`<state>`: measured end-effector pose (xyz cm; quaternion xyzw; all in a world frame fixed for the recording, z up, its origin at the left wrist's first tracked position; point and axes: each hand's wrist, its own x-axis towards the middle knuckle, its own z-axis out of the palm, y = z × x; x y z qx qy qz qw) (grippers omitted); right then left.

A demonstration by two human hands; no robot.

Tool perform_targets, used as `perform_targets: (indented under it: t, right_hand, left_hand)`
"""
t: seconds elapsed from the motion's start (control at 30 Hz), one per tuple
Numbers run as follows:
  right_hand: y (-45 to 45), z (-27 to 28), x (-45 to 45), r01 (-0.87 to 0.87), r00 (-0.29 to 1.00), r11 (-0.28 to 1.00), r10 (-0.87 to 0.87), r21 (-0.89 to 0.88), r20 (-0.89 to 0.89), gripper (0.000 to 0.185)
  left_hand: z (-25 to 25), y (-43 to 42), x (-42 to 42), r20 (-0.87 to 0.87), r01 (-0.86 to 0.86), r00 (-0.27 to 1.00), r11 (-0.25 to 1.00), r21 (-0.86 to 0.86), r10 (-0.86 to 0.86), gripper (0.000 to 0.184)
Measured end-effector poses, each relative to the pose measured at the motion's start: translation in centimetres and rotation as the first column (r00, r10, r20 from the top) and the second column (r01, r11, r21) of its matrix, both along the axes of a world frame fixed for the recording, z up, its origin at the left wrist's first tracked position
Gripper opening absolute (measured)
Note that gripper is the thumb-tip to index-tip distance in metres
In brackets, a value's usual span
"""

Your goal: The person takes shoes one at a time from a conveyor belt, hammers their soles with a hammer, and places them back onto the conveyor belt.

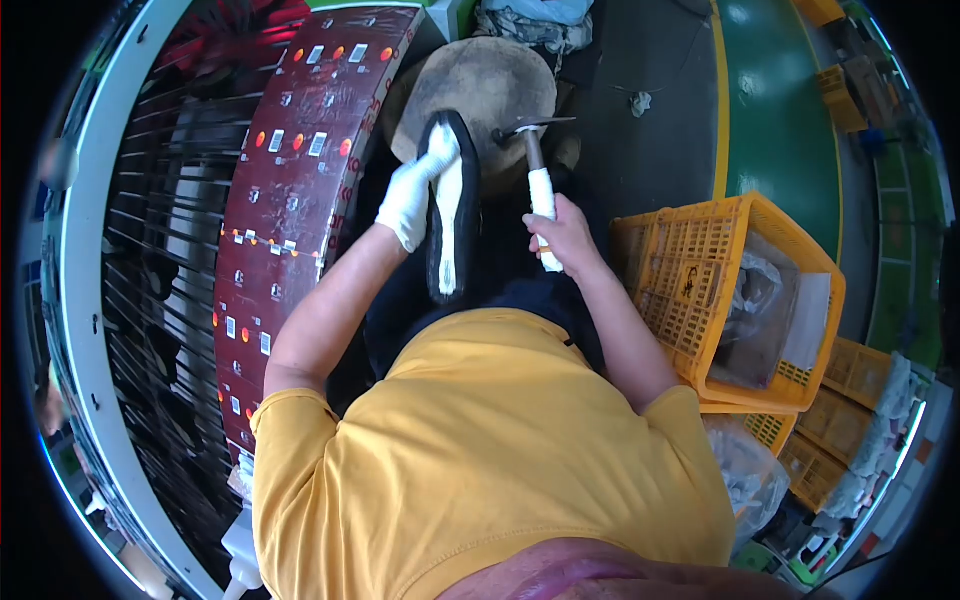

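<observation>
A white glove covers my left hand (412, 197), which grips a long black shoe (449, 215) with a white strip down its middle. The shoe's upper end lies over the near edge of a round, worn block (480, 85). My right hand (566, 233) is bare and wrapped round the white-taped handle of a hammer (541, 190). The hammer's metal head is up at the block's lower right edge, to the right of the shoe. Shoe and hammer are apart.
Dark red boxes (290, 190) with stickers stand at the left, beside a rack (170, 250) of dark items. At the right is a yellow plastic crate (680, 290) holding clear plastic. Plastic bags (540, 22) lie beyond the block.
</observation>
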<state>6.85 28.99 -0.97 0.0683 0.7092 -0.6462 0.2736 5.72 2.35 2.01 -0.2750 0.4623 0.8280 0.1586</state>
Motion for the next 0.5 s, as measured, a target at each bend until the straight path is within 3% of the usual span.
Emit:
perform_targets:
  t: [0.03, 0.07, 0.13, 0.2, 0.27, 0.33, 0.4, 0.43, 0.5]
  right_hand:
    - [0.2, 0.0, -0.1, 0.001, 0.999, 1.0, -0.002, 0.01, 0.044, 0.025]
    - [0.5, -0.4, -0.3, -0.004, 0.998, 0.999, 0.006, -0.041, 0.055, 0.025]
    - [0.7, -0.4, -0.5, -0.031, 0.999, 0.999, 0.031, -0.022, 0.036, 0.026]
    - [0.3, 1.2, -0.7, -0.069, 0.997, 0.996, 0.067, 0.062, 0.027, 0.026]
    - [0.1, 2.2, -1.2, -0.16, 0.984, 0.976, 0.17, 0.148, -0.056, 0.027]
    - [0.1, 3.3, -2.8, -0.224, 0.971, 0.957, 0.235, 0.186, -0.038, 0.031]
    - [-0.3, 6.3, -4.7, -0.245, 0.969, 0.967, 0.247, 0.064, -0.02, 0.043]
    - [-1.1, 9.1, -5.4, -0.239, 0.963, 0.959, 0.255, 0.154, -0.093, 0.046]
    - [-1.5, 12.8, -6.5, -0.197, 0.881, 0.975, 0.222, 0.103, -0.417, 0.051]
  left_hand:
    - [-0.7, 0.8, 0.9, 0.067, 0.001, 0.998, 1.0, -0.02, 0.001, 0.036]
    - [-1.3, 1.0, 2.0, 0.117, 0.031, 0.993, 0.998, -0.047, -0.025, 0.038]
    - [-2.1, 0.9, 2.5, 0.249, -0.043, 0.968, 0.996, 0.081, 0.021, 0.042]
    - [-1.8, 0.1, 3.3, 0.231, 0.022, 0.97, 0.979, 0.204, -0.07, 0.04]
    - [-3.4, -0.1, 4.1, 0.048, 0.083, 0.995, 0.991, 0.107, -0.088, 0.041]
    - [-4.3, -0.3, 4.5, 0.028, 0.088, 0.995, 0.989, 0.119, -0.092, 0.041]
    - [-4.1, -0.4, 4.5, 0.003, 0.099, 0.995, 0.987, 0.125, -0.1, 0.042]
    - [-3.6, -0.2, 4.5, -0.002, 0.097, 0.995, 0.99, 0.107, -0.097, 0.042]
    - [-3.6, 0.2, 4.4, -0.011, 0.069, 0.998, 0.997, 0.024, -0.068, 0.041]
